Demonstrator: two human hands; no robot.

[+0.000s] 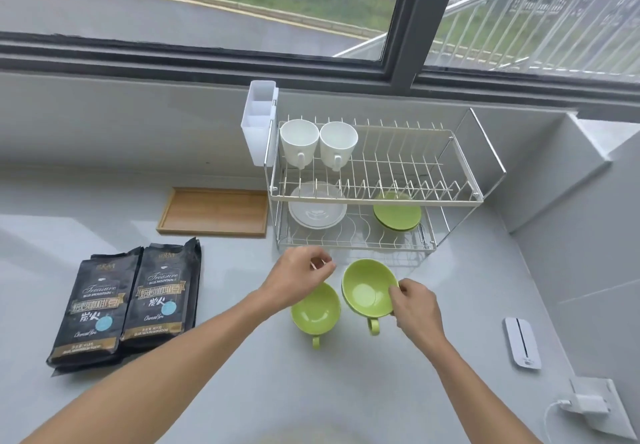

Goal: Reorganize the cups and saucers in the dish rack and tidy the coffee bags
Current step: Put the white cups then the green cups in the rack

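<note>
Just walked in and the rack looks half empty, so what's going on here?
A person is sorting crockery. Their right hand grips the rim of a tilted green cup, while the left hand hovers over a second green cup on the counter. The dish rack holds two white cups, white saucers and green saucers. Two coffee bags lie to the left.

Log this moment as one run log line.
right hand grips tilted green cup | left hand empty above second green cup | white cups top rack

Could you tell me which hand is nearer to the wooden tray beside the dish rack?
Left. The left hand hovers in front of the rack, right of the wooden tray; the right hand holds a green cup farther right.
</note>
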